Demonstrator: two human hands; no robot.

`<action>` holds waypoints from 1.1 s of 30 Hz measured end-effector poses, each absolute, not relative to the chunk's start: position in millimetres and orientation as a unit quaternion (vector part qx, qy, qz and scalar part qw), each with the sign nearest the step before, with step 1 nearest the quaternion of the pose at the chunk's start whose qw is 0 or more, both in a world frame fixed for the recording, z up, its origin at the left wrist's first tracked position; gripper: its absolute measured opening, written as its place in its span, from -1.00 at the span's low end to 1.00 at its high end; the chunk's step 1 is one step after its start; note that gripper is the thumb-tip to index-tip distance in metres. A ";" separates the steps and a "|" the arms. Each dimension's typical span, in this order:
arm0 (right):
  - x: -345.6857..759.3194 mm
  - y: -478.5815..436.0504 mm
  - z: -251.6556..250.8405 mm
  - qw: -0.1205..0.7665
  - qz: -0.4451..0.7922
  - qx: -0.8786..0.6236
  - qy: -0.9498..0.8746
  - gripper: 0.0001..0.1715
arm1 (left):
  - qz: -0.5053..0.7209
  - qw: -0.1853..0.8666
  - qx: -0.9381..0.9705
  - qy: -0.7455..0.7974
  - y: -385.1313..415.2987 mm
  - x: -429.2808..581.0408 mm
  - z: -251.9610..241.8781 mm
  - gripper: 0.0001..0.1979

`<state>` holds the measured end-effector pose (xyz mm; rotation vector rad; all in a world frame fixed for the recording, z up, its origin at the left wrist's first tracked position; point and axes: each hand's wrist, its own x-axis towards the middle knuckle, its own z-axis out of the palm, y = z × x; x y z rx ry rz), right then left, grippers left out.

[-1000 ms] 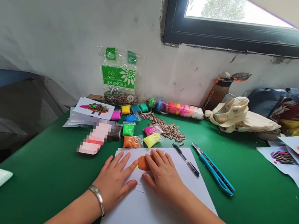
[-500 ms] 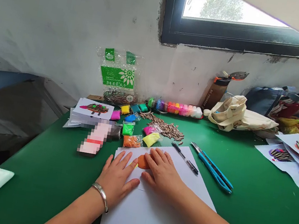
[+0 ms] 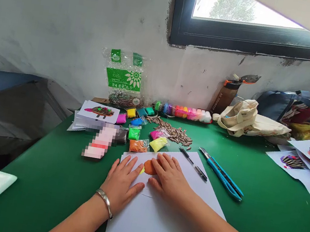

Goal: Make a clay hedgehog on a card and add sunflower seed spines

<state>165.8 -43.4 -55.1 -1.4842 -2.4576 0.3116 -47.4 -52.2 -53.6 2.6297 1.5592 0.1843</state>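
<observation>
Both hands lie open and flat, grasping nothing. The left hand [image 3: 121, 183] rests on a white paper sheet [image 3: 155, 223], and the right hand [image 3: 169, 181] touches an orange clay disc [image 3: 149, 167], which lies on the sheet between them, on the green desk [image 3: 40, 196].

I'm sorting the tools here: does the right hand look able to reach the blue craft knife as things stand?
Probably yes. The right hand rests on the white paper near the blue craft knife; only a slim black pen lies between, flat, so little blocks it.
</observation>
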 end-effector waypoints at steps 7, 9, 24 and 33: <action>165.3 -43.6 -54.6 0.127 0.115 -0.511 -0.842 -0.40 | 0.110 0.046 0.867 0.484 -52.0 -51.0 -50.4 -0.59; 165.3 -43.4 -54.2 0.130 0.116 -0.510 -0.842 -0.40 | 0.128 0.035 0.875 0.466 -52.2 -52.2 -50.1 -0.65; 165.3 -43.4 -53.6 0.136 0.110 -0.507 -0.844 -0.43 | 0.184 -0.015 0.892 0.413 -52.2 -44.7 -53.4 -0.71; 166.3 -42.2 -54.8 0.136 0.113 -0.506 -0.844 -0.41 | 0.170 -0.017 0.899 0.404 -50.9 -44.5 -53.6 -0.70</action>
